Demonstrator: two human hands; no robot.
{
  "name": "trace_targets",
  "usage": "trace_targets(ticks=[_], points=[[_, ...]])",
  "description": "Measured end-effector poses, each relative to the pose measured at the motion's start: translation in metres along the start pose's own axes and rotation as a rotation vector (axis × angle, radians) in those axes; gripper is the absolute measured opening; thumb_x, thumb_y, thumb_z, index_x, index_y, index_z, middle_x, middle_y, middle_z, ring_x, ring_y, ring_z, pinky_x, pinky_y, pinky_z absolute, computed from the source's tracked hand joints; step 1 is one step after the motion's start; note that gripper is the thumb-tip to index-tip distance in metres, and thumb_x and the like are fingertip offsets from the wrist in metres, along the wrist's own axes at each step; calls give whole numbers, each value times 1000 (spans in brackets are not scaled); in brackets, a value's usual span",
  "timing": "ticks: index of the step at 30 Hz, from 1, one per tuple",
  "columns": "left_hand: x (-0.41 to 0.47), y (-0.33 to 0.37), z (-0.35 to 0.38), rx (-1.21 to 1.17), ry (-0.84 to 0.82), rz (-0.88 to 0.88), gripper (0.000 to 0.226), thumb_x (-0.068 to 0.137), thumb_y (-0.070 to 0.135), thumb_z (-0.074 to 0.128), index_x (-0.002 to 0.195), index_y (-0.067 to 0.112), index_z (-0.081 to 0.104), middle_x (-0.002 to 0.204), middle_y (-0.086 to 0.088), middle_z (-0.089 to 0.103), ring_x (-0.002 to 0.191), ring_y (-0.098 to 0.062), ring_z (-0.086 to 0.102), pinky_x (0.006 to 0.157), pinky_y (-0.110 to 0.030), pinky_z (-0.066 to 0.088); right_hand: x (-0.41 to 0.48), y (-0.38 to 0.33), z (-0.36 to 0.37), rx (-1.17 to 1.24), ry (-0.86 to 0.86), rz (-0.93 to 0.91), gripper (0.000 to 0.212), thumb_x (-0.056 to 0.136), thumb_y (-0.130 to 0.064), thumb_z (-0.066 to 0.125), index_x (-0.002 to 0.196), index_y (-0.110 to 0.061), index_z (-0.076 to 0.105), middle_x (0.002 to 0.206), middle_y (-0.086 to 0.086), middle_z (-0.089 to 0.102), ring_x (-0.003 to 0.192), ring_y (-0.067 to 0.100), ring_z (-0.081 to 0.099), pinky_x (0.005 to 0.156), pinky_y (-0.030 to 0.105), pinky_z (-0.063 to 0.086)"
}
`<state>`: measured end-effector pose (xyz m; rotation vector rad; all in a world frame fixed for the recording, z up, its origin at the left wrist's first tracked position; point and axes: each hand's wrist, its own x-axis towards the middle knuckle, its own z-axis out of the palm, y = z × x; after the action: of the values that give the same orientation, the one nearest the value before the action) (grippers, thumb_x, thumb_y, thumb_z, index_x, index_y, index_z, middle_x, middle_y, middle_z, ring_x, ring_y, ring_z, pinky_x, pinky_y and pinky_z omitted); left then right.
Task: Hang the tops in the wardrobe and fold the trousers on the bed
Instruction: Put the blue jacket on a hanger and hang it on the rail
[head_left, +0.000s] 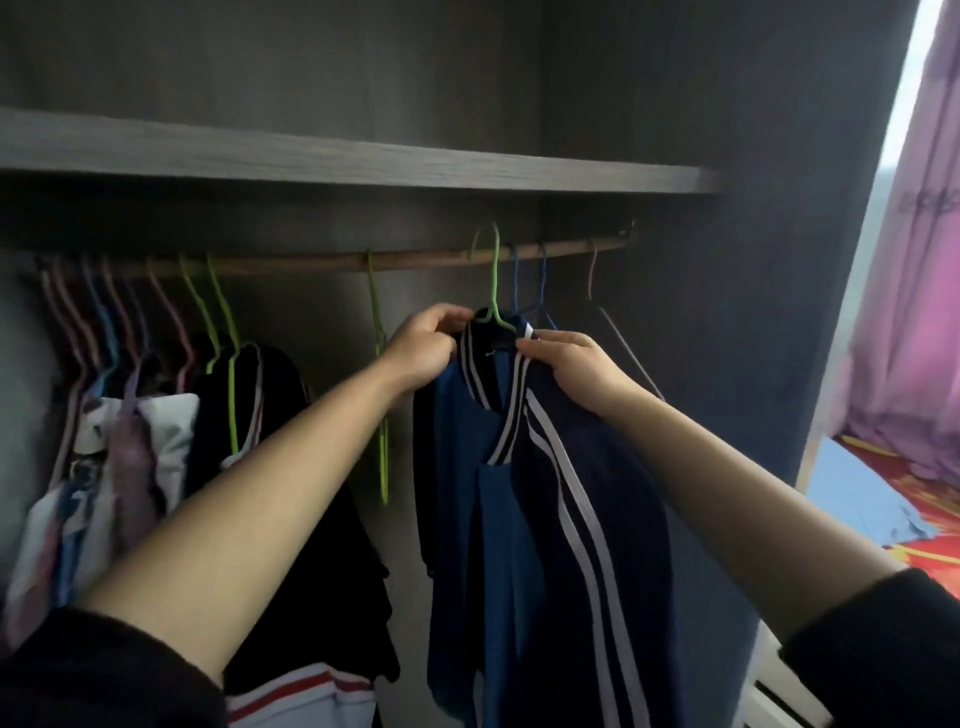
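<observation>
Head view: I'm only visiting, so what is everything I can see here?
Shelf: one, grey, across the top.
Rail: one, brown, under the shelf.
Blue striped top: one, dark blue with white stripes, hanging centre.
Empty green hanger: one, on the rail, left of it.
Black top: one, hanging further left.
Patterned clothes: several, white and pastel, far left.
Curtain: one, pink, right.
Bed cover: one, red, lower right.
Left hand: one, fingers pinching that top's collar.
Right hand: one, gripping the collar's other side.
</observation>
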<state>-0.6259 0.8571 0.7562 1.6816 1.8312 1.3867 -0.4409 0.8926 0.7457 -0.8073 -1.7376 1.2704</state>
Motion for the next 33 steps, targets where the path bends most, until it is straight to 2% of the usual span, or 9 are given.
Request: trace_targets(ticks=[3, 6, 8, 10, 13, 17, 21, 29, 33], points=[[14, 11, -18, 139, 114, 137, 50, 90, -7, 41, 132, 16, 53, 133, -4, 55, 130, -20, 46, 108, -31, 34, 30, -8, 12, 46, 15, -41, 14, 97, -13, 59, 95, -10, 73, 100, 18, 71, 90, 27, 66, 93, 40, 53], [26, 10, -35, 599, 259, 234, 49, 94, 9, 45, 143, 17, 42, 146, -10, 44, 134, -28, 41, 109, -35, 33, 61, -7, 23, 39, 22, -81, 21, 97, -11, 58, 107, 2, 71, 98, 15, 69, 89, 22, 64, 79, 27, 49], [37, -1, -43, 892, 305, 188, 57, 94, 21, 47, 148, 20, 31, 158, -11, 23, 146, -30, 21, 117, -44, 21, 81, 3, 36, 13, 14, -74, 22, 97, -12, 59, 106, 5, 70, 95, 16, 68, 88, 22, 63, 72, 26, 46], [49, -20, -49, 1111, 334, 116, 67, 92, 29, 50, 152, 22, 21, 162, -9, 7, 149, -29, 3, 119, -51, 6, 99, 23, 51, -52, -18, -37, 17, 95, -14, 60, 90, -3, 71, 82, 12, 66, 79, 22, 61, 67, 29, 43], [58, -44, -47, 1263, 428, 137, 77, 82, 31, 59, 150, 22, 23, 160, -10, 17, 148, -31, 10, 119, -55, 4, 117, 59, 69, -110, -39, -5, 24, 93, -14, 57, 70, -12, 59, 69, 9, 57, 70, 20, 54, 67, 32, 38], [68, -53, -41, 1233, 534, 185, 75, 76, 29, 59, 144, 18, 30, 155, -10, 29, 146, -32, 18, 118, -57, 4, 125, 78, 77, -67, -21, -80, 22, 95, -15, 55, 75, -6, 60, 73, 9, 58, 71, 16, 53, 65, 34, 36], [66, -55, -41, 1248, 518, 171, 77, 78, 28, 56, 146, 20, 22, 158, -7, 22, 148, -31, 13, 118, -57, 2, 125, 83, 74, -44, -43, -108, 28, 97, -16, 53, 88, 9, 61, 77, 12, 59, 73, 18, 54, 67, 34, 37], [38, -39, -29, 1022, 410, 87, 64, 92, 33, 48, 151, 20, 27, 164, -1, 7, 150, -26, 1, 120, -51, 9, 83, 97, 41, -519, -9, -129, 27, 94, -44, 55, 98, -18, 61, 96, 5, 66, 95, 28, 60, 80, 39, 50], [-18, -71, 13, 828, 391, 86, 56, 92, 24, 48, 146, 16, 39, 161, -7, 19, 149, -25, 10, 116, -53, 22, 39, 125, 28, -662, 102, -231, 24, 95, -34, 54, 105, -13, 57, 101, 12, 63, 95, 36, 59, 76, 44, 49]])
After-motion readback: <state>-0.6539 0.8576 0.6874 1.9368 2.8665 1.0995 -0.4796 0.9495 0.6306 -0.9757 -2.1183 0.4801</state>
